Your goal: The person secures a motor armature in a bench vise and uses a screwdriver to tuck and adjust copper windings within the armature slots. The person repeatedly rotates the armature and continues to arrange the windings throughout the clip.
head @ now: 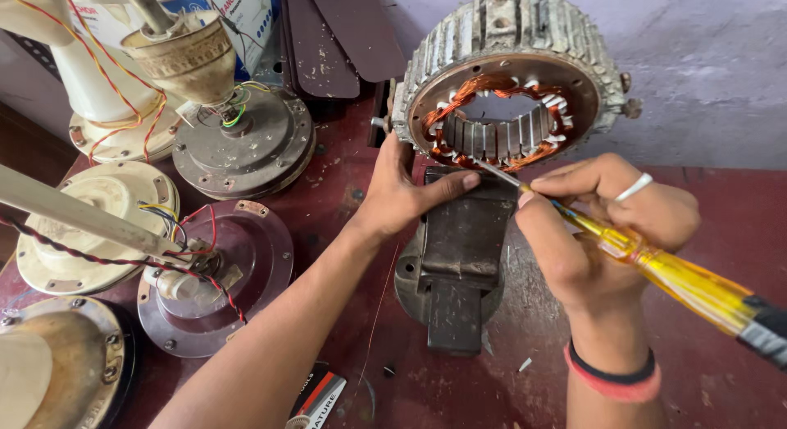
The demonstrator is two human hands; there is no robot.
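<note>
The right hand [598,224], nearest the lens, has its fingers clamped on one yellow translucent-handled screwdriver [664,273], whose tip reaches into the copper windings of one round ribbed grey metal motor stator [512,76]. That stator stands upright in one dark iron bench vise [459,257] on the red worktable [721,232]. The left hand [402,191] grips the stator's lower rim, thumb stretched across the vise. Four dismantled ceiling-fan motor housings [246,142] lie to the left.

Counted one stator [508,84] with copper windings, one vise [459,257], one yellow screwdriver [680,285]. Five fan motor housings sat left on the worktop [721,232]. Two hands were in view.
</note>
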